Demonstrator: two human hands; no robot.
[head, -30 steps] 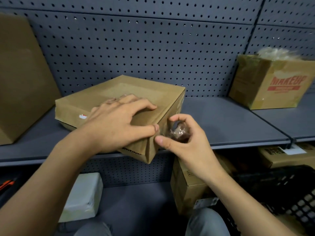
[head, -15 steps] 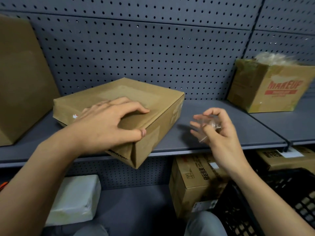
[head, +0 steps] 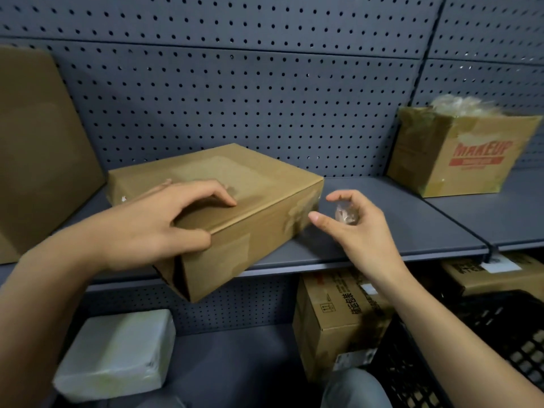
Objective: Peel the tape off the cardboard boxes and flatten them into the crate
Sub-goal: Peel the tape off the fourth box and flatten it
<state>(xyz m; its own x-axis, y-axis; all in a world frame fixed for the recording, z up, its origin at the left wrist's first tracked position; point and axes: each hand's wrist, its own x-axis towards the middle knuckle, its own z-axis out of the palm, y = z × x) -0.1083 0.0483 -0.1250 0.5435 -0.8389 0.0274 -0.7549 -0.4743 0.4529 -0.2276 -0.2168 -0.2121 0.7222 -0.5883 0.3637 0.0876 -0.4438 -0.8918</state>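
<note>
A flat brown cardboard box (head: pixel 250 184) lies on the grey shelf (head: pixel 412 219), its near corner jutting over the shelf's front edge. My left hand (head: pixel 159 222) rests on its top near that corner, thumb against the front face. My right hand (head: pixel 356 225) hovers just right of the box's right side, fingers curled round a crumpled wad of clear tape (head: pixel 346 214). Patches of tape remain on the box's front face. A black plastic crate (head: pixel 500 334) sits low at the right, partly hidden by my right forearm.
A "MAKEUP" box (head: pixel 459 154) stuffed with tape scraps stands at the shelf's right. A large cardboard sheet (head: pixel 38 148) leans at the left. Below are a printed box (head: pixel 332 316), another box (head: pixel 494 275) and a white wrapped parcel (head: pixel 117 354). Pegboard backs the shelf.
My right hand pulled away to the right from the box's near corner with the tape wad, then came back toward the box's right side. My left hand stayed on the box.
</note>
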